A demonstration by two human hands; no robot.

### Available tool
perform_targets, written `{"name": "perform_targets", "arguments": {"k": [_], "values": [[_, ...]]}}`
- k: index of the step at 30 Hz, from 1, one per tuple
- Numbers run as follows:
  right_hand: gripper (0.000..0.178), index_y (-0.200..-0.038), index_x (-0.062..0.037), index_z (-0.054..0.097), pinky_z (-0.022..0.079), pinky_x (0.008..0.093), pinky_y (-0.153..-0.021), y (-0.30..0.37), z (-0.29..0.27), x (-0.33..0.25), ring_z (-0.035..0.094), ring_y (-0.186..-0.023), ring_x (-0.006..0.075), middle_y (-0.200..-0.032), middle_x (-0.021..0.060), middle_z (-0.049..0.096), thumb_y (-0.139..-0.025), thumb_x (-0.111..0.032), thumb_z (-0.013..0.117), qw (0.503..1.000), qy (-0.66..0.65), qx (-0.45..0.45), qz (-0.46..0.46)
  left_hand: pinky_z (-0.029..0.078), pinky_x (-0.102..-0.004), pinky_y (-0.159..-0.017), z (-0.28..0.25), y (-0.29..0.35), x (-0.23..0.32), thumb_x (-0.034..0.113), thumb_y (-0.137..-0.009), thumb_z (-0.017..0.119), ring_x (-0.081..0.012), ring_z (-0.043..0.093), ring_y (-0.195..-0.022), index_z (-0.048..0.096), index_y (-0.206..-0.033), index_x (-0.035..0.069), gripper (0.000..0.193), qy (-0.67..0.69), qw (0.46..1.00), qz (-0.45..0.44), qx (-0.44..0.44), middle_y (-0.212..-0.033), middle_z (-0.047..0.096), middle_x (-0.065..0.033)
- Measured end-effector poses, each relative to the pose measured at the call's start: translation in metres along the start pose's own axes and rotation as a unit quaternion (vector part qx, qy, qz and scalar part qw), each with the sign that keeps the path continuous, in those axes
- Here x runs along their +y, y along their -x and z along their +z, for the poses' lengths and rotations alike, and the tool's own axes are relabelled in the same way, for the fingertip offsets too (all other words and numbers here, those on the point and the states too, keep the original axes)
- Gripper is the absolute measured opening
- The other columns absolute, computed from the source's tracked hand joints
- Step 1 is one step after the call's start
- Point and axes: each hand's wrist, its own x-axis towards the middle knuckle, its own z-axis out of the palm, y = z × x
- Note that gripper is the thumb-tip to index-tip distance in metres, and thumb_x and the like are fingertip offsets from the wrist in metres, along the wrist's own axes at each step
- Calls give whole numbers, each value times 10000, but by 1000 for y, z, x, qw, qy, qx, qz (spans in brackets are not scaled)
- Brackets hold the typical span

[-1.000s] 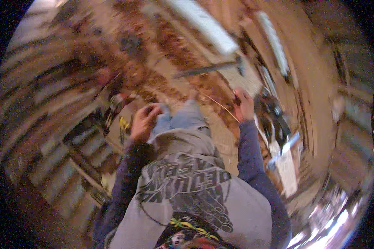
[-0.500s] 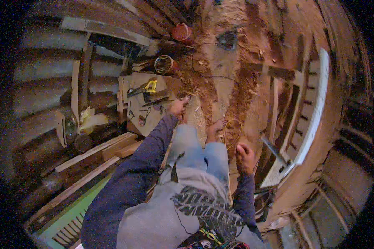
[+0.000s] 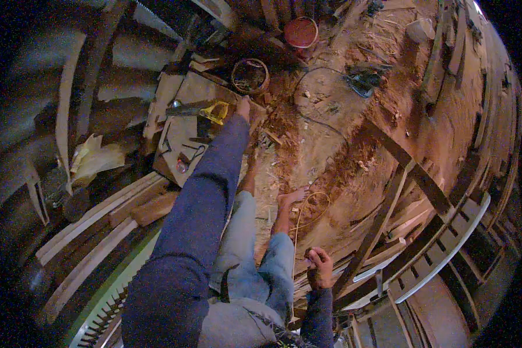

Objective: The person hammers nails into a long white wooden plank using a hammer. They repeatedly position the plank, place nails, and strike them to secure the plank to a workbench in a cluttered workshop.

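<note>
My left arm reaches far forward over a wooden work surface (image 3: 200, 90). At its far right edge, my left hand (image 3: 243, 109) is beside a round container (image 3: 267, 77) with a pale rim; its fingers are too small and foreshortened to read. Just left of that hand lies a handsaw with a yellow handle (image 3: 216, 112). Several small dark tools and a small red round item (image 3: 182, 165) rest on the same surface. My right hand (image 3: 320, 269) is raised beside my right leg, fingers curled together; whatever they hold, if anything, is hidden.
A red bucket (image 3: 300, 33) stands at the back. Wood shavings and a dark cable (image 3: 325, 119) cover the floor ahead. A thin yellowish loop (image 3: 317, 207) lies by my bare foot. A ladder-like white-edged frame (image 3: 446, 255) leans at right; planks (image 3: 98, 223) line the left.
My left hand has stretched farther forward, past the saw handle to the round container. The view has turned and shifted. My right hand stays curled near my right leg.
</note>
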Motion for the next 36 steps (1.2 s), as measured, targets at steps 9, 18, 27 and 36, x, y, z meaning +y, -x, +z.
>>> {"name": "perform_targets", "arguments": {"k": [9, 18, 27, 36], "values": [[161, -946, -31, 678, 459, 266, -660, -42, 53, 2, 578, -718, 134, -854, 30, 667, -855, -159, 713, 999, 22, 6, 46, 424, -337, -779, 17, -104, -4, 341, -953, 580, -199, 536, -868, 589, -1036, 7, 344, -15, 998, 34, 47, -968, 607, -71], [97, -904, -27, 657, 480, 272, -684, -127, 105, -27, 598, -762, 149, -875, 36, 660, -891, -121, 678, 993, 104, -39, 46, 429, -359, -892, 13, -136, -25, 344, -976, 550, -228, 553, -987, 576, -1134, -23, 400, -46, 994, 84, 58, -1070, 615, -90], [232, -1031, -13, 661, 484, 265, -770, -356, 243, -93, 609, -880, 153, -978, 41, 665, -924, -218, 652, 976, -67, -197, -56, 480, -424, -859, -103, 160, -114, 323, -919, 570, -332, 603, -955, 620, -1051, -11, 363, -333, 929, 156, -36, -1039, 641, -164], [236, -1032, -1, 700, 500, 288, -665, -521, 430, -148, 638, -762, 153, -907, 53, 696, -919, -204, 661, 950, 20, -223, -219, 535, -484, -620, -171, 274, -118, 351, -789, 647, -355, 641, -681, 688, -901, 70, 305, -546, 816, 170, -85, -892, 667, -180]]}}
